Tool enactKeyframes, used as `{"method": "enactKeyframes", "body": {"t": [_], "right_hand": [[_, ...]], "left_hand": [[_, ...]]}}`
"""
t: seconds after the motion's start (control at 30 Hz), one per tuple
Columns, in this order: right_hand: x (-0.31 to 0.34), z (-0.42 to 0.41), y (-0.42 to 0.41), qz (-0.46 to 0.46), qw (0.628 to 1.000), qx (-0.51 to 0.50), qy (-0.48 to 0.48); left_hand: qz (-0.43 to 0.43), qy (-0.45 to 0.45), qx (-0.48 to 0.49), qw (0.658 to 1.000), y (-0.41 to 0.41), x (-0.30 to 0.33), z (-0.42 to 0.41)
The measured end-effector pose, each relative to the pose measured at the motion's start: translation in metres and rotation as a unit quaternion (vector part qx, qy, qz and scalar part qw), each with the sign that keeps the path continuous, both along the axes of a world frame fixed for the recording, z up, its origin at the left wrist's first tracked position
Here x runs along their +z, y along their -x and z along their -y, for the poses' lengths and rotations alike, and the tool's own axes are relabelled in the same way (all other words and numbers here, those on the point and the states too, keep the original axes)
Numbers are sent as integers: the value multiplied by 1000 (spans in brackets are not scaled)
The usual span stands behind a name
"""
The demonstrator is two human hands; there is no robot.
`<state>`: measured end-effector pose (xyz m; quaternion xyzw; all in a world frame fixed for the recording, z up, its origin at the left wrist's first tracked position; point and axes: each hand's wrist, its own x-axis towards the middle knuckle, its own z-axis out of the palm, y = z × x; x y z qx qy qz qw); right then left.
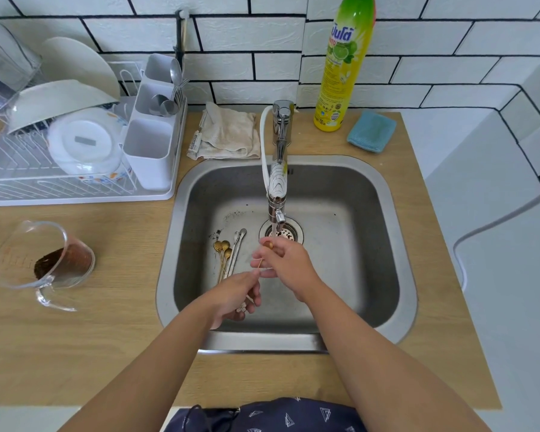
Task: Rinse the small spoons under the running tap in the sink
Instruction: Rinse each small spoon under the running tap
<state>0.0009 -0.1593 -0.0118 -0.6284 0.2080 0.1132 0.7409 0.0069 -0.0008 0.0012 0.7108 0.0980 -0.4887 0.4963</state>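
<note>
A small gold spoon [268,245] is held under the tap [277,194], whose thin stream falls toward the drain [289,233]. My left hand [236,296] pinches the spoon's thin handle low down. My right hand [286,265] has its fingers curled round the spoon's bowl end. Several more small spoons [228,252], gold and silver, lie on the floor of the steel sink [396,244] to the left of the drain, with dark specks near them.
A white dish rack [75,182] with plates and a cutlery holder stands at the left. A glass jug [44,260] with brown grounds sits on the wooden counter. Behind the sink are a folded cloth [228,132], a yellow detergent bottle [343,63] and a blue sponge [371,130].
</note>
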Motion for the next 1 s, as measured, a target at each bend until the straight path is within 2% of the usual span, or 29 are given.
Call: {"method": "enactKeyframes", "body": {"t": [0.1, 0.3, 0.4, 0.5, 0.63, 0.77, 0.9, 1.0], "right_hand": [[3, 1, -3, -3, 999, -5, 32], [2, 1, -2, 4, 999, 0, 35], [0, 0, -2, -6, 999, -7, 42], [1, -1, -1, -3, 999, 34, 36], [0, 2, 1, 1, 998, 10, 63], [-1, 3, 0, -18, 998, 44, 40], [2, 6, 1, -8, 998, 22, 57], [4, 7, 0, -23, 999, 39, -1]], "left_hand": [[10, 8, 2, 1000, 0, 0, 0], [37, -3, -1, 999, -2, 3, -1], [46, -20, -21, 999, -1, 3, 0], [57, -48, -25, 997, -1, 1, -1], [81, -61, -39, 994, 0, -2, -2], [86, -73, -41, 993, -1, -1, -3], [88, -72, -38, 993, -2, 0, -2], [78, -64, -26, 995, -4, 2, -1]]}}
